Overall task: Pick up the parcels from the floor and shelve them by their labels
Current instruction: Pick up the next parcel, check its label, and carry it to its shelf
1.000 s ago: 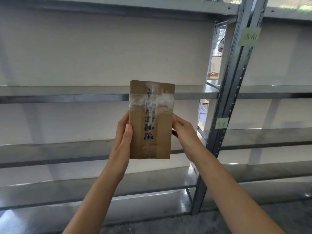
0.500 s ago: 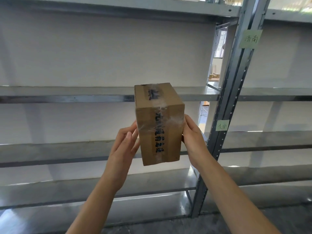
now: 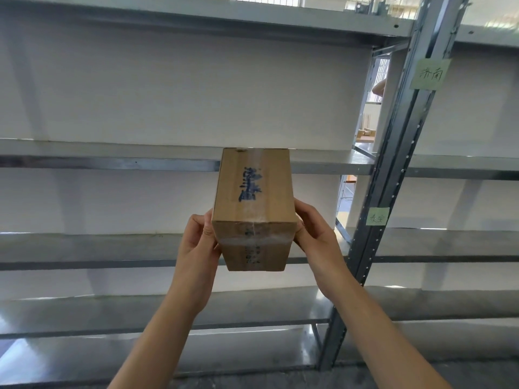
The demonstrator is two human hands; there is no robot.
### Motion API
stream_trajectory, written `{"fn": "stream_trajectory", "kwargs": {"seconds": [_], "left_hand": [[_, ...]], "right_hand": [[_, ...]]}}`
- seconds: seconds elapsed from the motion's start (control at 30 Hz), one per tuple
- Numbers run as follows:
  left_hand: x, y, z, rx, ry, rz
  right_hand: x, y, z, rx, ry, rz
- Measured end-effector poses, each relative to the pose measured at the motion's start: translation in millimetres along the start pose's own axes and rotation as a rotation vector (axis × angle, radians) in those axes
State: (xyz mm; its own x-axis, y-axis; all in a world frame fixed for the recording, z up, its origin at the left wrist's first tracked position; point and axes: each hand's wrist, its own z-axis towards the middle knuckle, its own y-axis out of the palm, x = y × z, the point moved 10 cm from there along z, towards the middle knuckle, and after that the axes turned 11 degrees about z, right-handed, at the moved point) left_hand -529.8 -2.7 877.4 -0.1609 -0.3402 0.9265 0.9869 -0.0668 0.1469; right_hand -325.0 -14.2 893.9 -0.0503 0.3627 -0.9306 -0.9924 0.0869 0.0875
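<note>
Filling the view, a grey metal shelving rack (image 3: 168, 18) stood before the person, its boards stacked one above another in two bays parted by a perforated upright post (image 3: 393, 175). The middle board (image 3: 112, 161) ran across behind the cardboard parcel (image 3: 254, 209), which was off the floor and on no shelf, held in the air in front of the left bay.

The parcel's long axis pointed away from the person and up towards that board. Its far end sat level in the picture with the board's front lip, and its near end faced the camera. The grip lay at that near end: the left hand (image 3: 196, 245) clasped the left side and the right hand (image 3: 317, 237) the right side, fingers curled against the cardboard. Most of the box stretched forward beyond both hands. Neither hand looked nearer the rack, though the right one was nearer the post.

I judged that a push along the long axis would carry the parcel onto the board, if the label agreed.

Two green handwritten notes hung on the post, an upper label (image 3: 429, 73) and a lower label (image 3: 377, 219). Dark blue writing (image 3: 250, 186) ran down the parcel's top face, and clear tape (image 3: 252, 240) crossed the near end. I could not read the writing surely.
</note>
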Motion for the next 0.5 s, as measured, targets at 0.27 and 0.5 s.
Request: {"fn": "stream_trajectory", "kwargs": {"seconds": [0.27, 0.5], "left_hand": [[-4.6, -2.2, 0.1, -0.034, 0.068, 0.047], [-10.0, 1.1, -3.5, -0.165, 0.093, 0.094]], "right_hand": [[-2.0, -2.8, -0.4, 0.032, 0.003, 0.064], [1.5, -2.8, -5.1, -0.014, -0.011, 0.078]]}}
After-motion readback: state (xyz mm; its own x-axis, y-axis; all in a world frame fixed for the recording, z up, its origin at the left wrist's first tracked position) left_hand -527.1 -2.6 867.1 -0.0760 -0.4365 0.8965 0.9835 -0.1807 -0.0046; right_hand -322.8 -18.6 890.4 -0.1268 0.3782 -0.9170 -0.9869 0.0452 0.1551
